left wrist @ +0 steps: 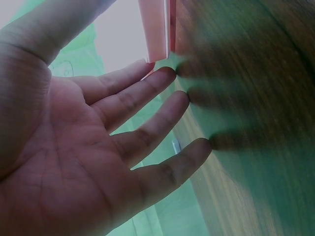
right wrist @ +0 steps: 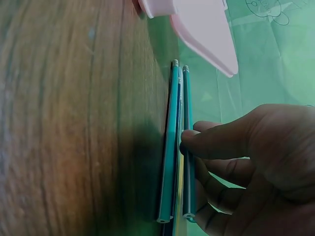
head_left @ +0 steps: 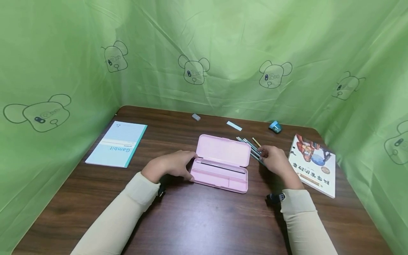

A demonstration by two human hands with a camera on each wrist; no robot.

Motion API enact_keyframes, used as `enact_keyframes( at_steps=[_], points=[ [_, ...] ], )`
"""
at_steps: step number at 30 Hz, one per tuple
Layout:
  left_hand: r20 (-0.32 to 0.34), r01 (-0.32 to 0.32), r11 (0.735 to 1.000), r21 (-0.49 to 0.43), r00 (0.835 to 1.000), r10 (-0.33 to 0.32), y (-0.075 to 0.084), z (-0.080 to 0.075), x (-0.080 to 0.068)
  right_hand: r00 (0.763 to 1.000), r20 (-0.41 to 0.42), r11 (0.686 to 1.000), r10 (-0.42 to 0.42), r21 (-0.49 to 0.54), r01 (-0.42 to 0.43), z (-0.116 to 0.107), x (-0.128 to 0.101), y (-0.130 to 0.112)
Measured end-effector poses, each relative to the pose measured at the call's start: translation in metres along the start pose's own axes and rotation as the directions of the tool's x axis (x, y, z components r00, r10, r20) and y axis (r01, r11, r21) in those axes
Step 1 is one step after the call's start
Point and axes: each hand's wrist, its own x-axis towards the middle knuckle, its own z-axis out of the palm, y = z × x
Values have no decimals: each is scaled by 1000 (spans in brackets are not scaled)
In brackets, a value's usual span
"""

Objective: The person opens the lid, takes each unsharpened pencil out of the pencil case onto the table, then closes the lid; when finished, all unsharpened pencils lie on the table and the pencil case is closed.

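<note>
A pink pencil case point(head_left: 223, 151) lies with its lid up at the middle of the table, one dark pencil point(head_left: 223, 167) in its long compartment. My left hand point(head_left: 173, 163) rests at the case's left end, thumb by the front corner and fingers near the hinge. In the left wrist view its fingers point(left wrist: 147, 135) are nearly straight, tips down at the tabletop. To the right of the case, my right hand point(head_left: 275, 160) pinches a green pencil point(right wrist: 187, 167) between thumb and fingers. Several other green pencils point(right wrist: 170, 147) lie right beside it on the wood.
A notebook point(head_left: 116, 144) lies at the left and a picture-covered book point(head_left: 313, 164) at the right. Toward the back are a grey eraser point(head_left: 196, 117), a pale flat strip point(head_left: 234, 125) and a blue sharpener-like item point(head_left: 275, 126). Green curtains point(head_left: 204, 46) surround the table.
</note>
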Motion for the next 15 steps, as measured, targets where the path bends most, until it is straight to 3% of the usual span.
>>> enact_keyframes(
  at_steps=[15],
  points=[
    [-4, 7, 1000, -3, 1000, -7, 0, 1, 1, 1000, 25, 1000, 13, 6, -13, 0, 0, 2]
  ],
)
